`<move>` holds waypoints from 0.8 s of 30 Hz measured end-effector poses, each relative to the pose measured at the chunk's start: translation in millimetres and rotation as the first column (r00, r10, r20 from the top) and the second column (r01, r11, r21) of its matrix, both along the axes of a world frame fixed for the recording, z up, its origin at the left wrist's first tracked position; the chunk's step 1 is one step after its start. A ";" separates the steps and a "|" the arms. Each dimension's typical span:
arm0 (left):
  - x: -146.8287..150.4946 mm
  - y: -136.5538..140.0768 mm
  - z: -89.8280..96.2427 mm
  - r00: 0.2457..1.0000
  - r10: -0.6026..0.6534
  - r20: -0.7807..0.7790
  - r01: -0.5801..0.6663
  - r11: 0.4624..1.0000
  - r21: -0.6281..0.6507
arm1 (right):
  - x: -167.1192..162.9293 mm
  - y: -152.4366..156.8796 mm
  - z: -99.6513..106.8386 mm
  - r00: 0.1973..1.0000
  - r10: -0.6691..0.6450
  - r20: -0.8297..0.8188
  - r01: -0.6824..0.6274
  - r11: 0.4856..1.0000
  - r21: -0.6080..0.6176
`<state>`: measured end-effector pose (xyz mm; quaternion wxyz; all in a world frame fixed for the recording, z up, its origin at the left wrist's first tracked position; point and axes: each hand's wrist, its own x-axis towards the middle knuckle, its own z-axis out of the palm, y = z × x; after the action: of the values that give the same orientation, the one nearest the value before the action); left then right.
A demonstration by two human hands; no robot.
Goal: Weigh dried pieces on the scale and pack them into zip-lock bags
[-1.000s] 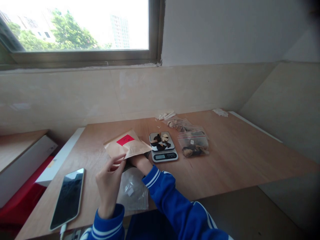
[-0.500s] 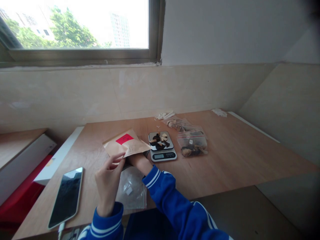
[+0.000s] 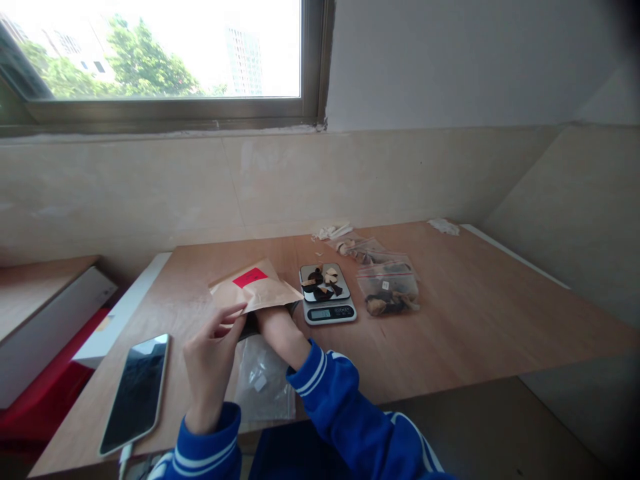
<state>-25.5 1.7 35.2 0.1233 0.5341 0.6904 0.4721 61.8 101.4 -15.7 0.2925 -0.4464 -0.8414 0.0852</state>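
A kraft paper bag (image 3: 273, 290) with a red label lies on its side, its opening toward me. My left hand (image 3: 213, 353) pinches the near edge of that opening between thumb and fingers. Inside the bag is my right hand (image 3: 280, 331), visible only at the wrist; its fingers are hidden. Just right of the bag, a small kitchen scale (image 3: 330, 312) carries dark and pale dried slices (image 3: 323, 288) on its plate. A clear zip bag (image 3: 265, 387) with a small white tag lies flat below my wrists.
Right of the scale sits a zip bag of dried brown pieces (image 3: 390, 297), with another zip bag (image 3: 355, 248) behind it. White scraps (image 3: 333, 232) and a crumpled tissue (image 3: 443, 227) lie near the wall. A phone (image 3: 137, 393) with its cable plugged in rests at the left.
My right arm has shifted slightly, showing more wrist below the bag's opening. My left hand still pinches the edge. The whole view has moved a little.
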 end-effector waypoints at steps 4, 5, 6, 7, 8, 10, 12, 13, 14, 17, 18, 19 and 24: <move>-3.9 2.4 0.3 1.000 0.019 0.016 -0.020 0.999 0.025 | 27.0 -35.3 21.8 1.000 -0.007 0.005 0.007 0.991 -0.130; -4.3 3.3 0.2 1.000 0.018 0.017 -0.018 0.999 0.028 | 32.8 -41.9 24.1 1.000 -0.008 0.014 0.010 0.987 -0.163; -4.4 4.2 0.1 1.000 0.015 0.016 -0.015 0.999 0.028 | 37.9 -47.4 25.7 1.000 -0.005 0.005 0.006 0.984 -0.180; -4.3 5.0 0.0 1.000 0.013 0.012 -0.013 1.000 0.026 | 42.6 -52.2 26.9 1.000 0.009 -0.030 -0.014 0.984 -0.177; -4.3 5.8 0.1 1.000 0.010 0.007 -0.010 1.000 0.025 | 47.4 -56.6 27.9 0.995 0.039 -0.096 -0.053 0.986 -0.156; -4.5 7.5 0.7 1.000 0.014 -0.007 -0.014 1.000 0.023 | 59.3 -64.8 29.9 0.944 0.109 -0.311 -0.143 0.986 -0.090; -5.7 9.4 2.3 0.999 0.033 -0.040 -0.032 0.999 0.015 | 78.5 -70.9 29.8 0.826 0.098 -0.555 -0.150 0.987 -0.050; -6.5 10.5 3.5 0.997 0.048 -0.064 -0.048 0.999 0.011 | 91.6 -72.0 27.7 0.750 0.043 -0.660 -0.110 0.992 -0.060; -7.3 11.9 4.8 0.993 0.070 -0.092 -0.070 0.998 0.007 | 107.1 -70.9 23.6 0.668 -0.045 -0.742 -0.041 0.994 -0.098; -8.3 17.3 9.7 0.977 0.148 -0.152 -0.146 0.989 0.023 | 161.1 -53.0 -0.9 0.433 -0.289 -0.854 0.182 0.956 -0.231; -7.8 19.5 11.5 0.973 0.169 -0.160 -0.165 0.986 0.037 | 178.6 -43.0 -11.5 0.369 -0.334 -0.867 0.246 0.935 -0.255; -7.0 22.0 13.4 0.969 0.182 -0.164 -0.176 0.983 0.054 | 194.1 -32.0 -21.9 0.334 -0.361 -0.871 0.281 0.920 -0.274; -2.9 34.8 24.6 0.961 0.222 -0.166 -0.194 0.966 0.172 | 229.4 18.1 -51.9 0.472 -0.395 -0.788 0.318 0.910 -0.265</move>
<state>-28.4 36.5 59.8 -0.0332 0.5077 0.7127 0.4829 291.2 119.5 -67.6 0.6454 -0.5294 -0.4874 0.2560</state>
